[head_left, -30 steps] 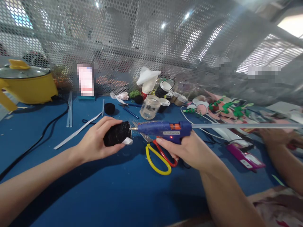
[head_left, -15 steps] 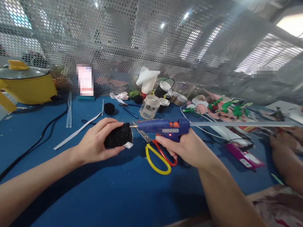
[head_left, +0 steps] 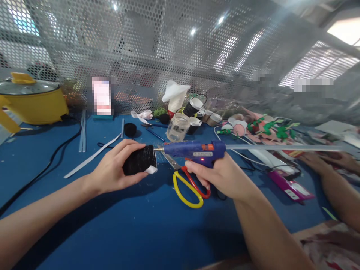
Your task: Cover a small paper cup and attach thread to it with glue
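Observation:
My left hand is closed round a small cup wrapped in black cord, tipped on its side with its rim toward the right. A short white strip sticks out at the cup's lower rim. In my right hand is a blue hot glue gun with a red light showing. Its metal nozzle points left, at the cup's upper rim; whether it touches, I cannot tell. A long clear glue stick runs out of its back. Below the gun lie scissors with one yellow and one red handle loop.
Behind my hands stand a clear plastic jar, a stack of paper cups and a black yarn ball. A yellow pot with a black cable is at left. Another person's hands are at right, beyond a purple packet.
The cup in my left hand has turned slightly, and the gun has barely shifted. At right, the other person's hand has moved farther forward and left.

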The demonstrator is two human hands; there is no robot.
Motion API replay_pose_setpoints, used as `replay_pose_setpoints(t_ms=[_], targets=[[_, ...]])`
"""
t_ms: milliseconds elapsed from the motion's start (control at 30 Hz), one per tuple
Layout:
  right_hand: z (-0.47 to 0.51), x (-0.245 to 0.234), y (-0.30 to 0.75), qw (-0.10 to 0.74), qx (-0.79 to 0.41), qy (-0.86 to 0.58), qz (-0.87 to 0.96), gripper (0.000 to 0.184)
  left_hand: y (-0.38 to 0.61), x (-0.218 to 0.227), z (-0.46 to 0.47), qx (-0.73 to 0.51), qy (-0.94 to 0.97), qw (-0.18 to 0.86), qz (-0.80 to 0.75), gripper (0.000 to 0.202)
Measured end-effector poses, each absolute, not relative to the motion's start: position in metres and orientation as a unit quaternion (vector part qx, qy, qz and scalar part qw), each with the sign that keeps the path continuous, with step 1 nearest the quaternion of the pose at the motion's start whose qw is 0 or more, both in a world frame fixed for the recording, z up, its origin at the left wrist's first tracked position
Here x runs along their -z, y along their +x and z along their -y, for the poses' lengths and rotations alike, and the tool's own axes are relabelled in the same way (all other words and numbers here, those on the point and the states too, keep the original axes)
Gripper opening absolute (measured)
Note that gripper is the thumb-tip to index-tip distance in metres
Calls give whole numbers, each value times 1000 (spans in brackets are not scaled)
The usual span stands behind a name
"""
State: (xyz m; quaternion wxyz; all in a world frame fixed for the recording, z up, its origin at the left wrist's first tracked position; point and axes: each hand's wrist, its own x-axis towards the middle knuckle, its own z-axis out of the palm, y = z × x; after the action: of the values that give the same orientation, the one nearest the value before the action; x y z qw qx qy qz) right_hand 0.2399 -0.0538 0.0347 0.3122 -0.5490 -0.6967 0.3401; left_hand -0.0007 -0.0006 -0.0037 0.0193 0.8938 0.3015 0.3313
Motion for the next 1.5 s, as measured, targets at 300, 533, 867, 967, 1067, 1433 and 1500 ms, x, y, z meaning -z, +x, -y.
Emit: replay_pose_setpoints(t_ms=[300, 533, 867, 967, 1067, 1433, 1500], targets=[[41, -22, 237, 368, -498, -479, 623, 30, 0, 5, -1, -344, 875, 67, -334, 48], [34, -19, 239, 395, -491, -494, 599, 33, 1, 3, 0, -356, 860, 71, -360, 46], [14, -21, 249, 493, -435, -548, 518, 25, 0, 8, -2, -356, 843, 107, -388, 47], [-8, -28, 255, 517, -403, -550, 517, 20, 1, 10, -1, -353, 839, 119, -396, 47], [-36, -36, 259, 498, -414, -560, 516, 19, 2, 11, -1, -351, 838, 125, -399, 47], [-96, -36, 267, 412, -477, -637, 444, 28, 2, 11, -1, -351, 835, 144, -399, 45], [-94, -34, 271, 407, -470, -642, 449, 33, 2, 12, 0, -353, 834, 145, -398, 45]])
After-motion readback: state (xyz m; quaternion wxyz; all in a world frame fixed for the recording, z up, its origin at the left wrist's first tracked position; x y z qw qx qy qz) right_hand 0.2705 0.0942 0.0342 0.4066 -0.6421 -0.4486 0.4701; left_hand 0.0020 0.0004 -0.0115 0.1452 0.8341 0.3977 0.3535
